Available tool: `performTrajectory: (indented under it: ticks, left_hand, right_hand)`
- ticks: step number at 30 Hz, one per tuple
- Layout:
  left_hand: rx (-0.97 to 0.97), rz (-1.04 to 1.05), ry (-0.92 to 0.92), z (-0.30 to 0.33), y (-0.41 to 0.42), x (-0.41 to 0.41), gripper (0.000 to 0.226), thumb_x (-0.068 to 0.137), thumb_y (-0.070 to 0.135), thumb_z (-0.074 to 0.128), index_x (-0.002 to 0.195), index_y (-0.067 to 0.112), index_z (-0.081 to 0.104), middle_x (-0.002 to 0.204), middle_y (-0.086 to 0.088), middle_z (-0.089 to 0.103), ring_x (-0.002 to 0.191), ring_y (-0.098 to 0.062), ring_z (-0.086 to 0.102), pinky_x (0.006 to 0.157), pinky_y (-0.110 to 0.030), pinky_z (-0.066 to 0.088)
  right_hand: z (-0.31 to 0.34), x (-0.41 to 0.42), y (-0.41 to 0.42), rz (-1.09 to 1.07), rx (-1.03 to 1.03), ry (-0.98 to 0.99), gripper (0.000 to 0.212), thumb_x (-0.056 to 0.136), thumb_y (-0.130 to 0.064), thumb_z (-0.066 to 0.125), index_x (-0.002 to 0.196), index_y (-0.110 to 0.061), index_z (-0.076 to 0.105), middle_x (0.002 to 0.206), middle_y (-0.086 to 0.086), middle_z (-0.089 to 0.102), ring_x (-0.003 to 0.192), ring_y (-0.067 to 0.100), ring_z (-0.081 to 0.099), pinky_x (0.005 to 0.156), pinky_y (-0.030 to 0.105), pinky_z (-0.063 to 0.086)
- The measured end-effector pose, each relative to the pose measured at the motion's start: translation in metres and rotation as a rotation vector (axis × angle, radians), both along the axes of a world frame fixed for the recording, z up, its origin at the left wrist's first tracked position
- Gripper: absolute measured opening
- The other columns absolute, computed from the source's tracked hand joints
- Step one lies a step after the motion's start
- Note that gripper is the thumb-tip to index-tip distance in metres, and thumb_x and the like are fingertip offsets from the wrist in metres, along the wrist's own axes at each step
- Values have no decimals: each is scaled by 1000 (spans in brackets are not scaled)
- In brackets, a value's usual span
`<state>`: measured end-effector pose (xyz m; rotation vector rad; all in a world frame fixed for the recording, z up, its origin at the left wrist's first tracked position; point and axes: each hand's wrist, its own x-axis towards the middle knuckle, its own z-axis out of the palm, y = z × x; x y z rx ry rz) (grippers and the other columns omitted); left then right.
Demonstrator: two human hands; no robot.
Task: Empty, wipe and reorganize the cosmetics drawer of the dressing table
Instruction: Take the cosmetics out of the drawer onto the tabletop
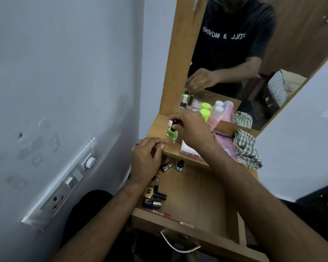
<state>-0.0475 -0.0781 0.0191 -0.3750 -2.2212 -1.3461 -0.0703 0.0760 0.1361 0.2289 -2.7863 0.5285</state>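
The wooden drawer (197,195) stands pulled out below the dressing table top (157,127). Several small bottles and lipsticks (153,197) lie along its left side. My right hand (189,129) reaches over the table top and pinches the dark cap of a green nail polish bottle (172,132) standing there. My left hand (146,159) hovers over the drawer's back left corner with fingers loosely curled; nothing shows in it. Two small bottles (173,165) lie just under the table edge.
A checked cloth (246,148) lies at the table's right end beside a pink packet (223,142). Pink bottles with a lime-capped one (206,115) stand against the mirror (244,53). A switch panel (64,184) is on the left wall. The drawer handle (178,244) points toward me.
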Motion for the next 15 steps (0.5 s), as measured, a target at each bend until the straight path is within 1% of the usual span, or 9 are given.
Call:
performTrajectory:
  ticks: [2, 5, 8, 12, 15]
  left_hand:
    - [-6, -3, -1, 0, -2, 0, 13, 89, 16, 73, 101, 21, 75, 102, 9, 73, 92, -6, 61, 84, -45, 53]
    - [-21, 4, 8, 0, -3, -1, 12, 89, 17, 72, 101, 20, 75, 102, 8, 74, 93, -10, 63, 85, -46, 52]
    - [-38, -4, 18, -1, -4, -2, 12, 90, 19, 71, 101, 19, 75, 102, 6, 74, 93, -11, 65, 85, -45, 52]
    - [-52, -64, 65, -1, -3, -1, 11, 90, 17, 73, 99, 13, 76, 97, 2, 74, 89, -9, 64, 81, -35, 54]
    - [-88, -152, 82, 0, -2, 2, 11, 89, 19, 74, 97, 12, 76, 94, 1, 74, 84, -11, 65, 75, -30, 55]
  right_hand:
    - [-2, -5, -1, 3, 79, -13, 29, 93, -14, 71, 122, -18, 74, 115, 1, 75, 106, 20, 67, 95, 36, 53]
    - [-5, -9, -3, 7, 180, 2, 28, 93, -20, 72, 121, -23, 74, 115, -1, 74, 110, 21, 63, 90, 35, 51]
    - [-7, -11, -2, -9, 209, 6, 29, 93, -20, 71, 121, -25, 73, 116, 0, 73, 112, 22, 61, 89, 36, 51]
    - [-8, -14, 0, -18, 191, -3, 29, 94, -21, 70, 123, -25, 73, 116, 0, 74, 114, 22, 59, 92, 37, 51]
    - [-10, -15, 2, -25, 167, -13, 34, 93, -19, 71, 127, -25, 71, 119, 0, 74, 118, 23, 57, 94, 35, 48]
